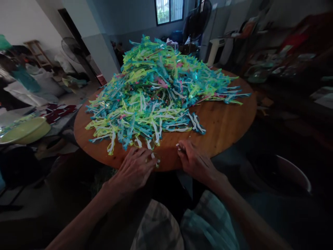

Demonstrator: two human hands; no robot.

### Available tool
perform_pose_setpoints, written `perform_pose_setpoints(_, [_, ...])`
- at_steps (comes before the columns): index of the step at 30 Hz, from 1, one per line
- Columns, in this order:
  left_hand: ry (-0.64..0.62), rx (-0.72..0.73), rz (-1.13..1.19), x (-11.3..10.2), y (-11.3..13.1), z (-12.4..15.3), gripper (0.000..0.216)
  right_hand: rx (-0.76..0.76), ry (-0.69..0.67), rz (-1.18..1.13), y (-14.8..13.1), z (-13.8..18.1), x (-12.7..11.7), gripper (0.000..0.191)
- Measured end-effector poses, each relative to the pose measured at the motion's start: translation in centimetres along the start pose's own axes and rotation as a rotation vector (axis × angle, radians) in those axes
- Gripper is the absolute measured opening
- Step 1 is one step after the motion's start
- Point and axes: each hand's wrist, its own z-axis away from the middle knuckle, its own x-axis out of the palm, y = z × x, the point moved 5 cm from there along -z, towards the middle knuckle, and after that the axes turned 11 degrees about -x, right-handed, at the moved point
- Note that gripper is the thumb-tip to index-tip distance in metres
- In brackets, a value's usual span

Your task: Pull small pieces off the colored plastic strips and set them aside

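A large heap of yellow, blue and white plastic strips point(151, 90), with bits of pink, covers much of the round wooden table point(221, 121). At the near edge, my left hand point(137, 165) is closed with its fingers curled, and a short yellow-and-white strip point(155, 159) sticks out at its fingertips. To its right, my right hand point(194, 159) makes a pinch beside the table edge. A small white piece point(178, 145) shows at its fingertips; what kind it is I cannot make out. The two hands are apart, just in front of the heap.
A yellow basin point(26, 131) stands at the left, near dark red pieces point(58, 111). A person in a blue-green top point(26, 78) is at the far left. A round tub point(293, 170) lies in shadow at the right. Fans point(73, 48) stand behind.
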Motion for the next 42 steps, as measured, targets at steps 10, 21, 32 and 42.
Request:
perform_pose_setpoints(10, [0.065,-0.25,-0.001,0.4,2.9,-2.6,0.033,-0.076,0.265,-0.297,0.5,1.8,-1.9,0.018])
perform_pose_setpoints(21, [-0.01,-0.334,-0.033,0.3,3.9,-1.5,0.021,-0.091,0.322,-0.415,1.6,2.0,-2.2,0.016])
perform_pose_setpoints(32, [-0.032,-0.359,-0.059,0.8,2.3,-2.5,0.026,-0.021,0.339,-0.523,2.3,2.4,-2.2,0.017])
perform_pose_setpoints(42, [-0.126,-0.202,-0.217,1.7,2.8,-6.0,0.015,0.193,0.261,-0.821,3.0,2.4,-1.8,0.024])
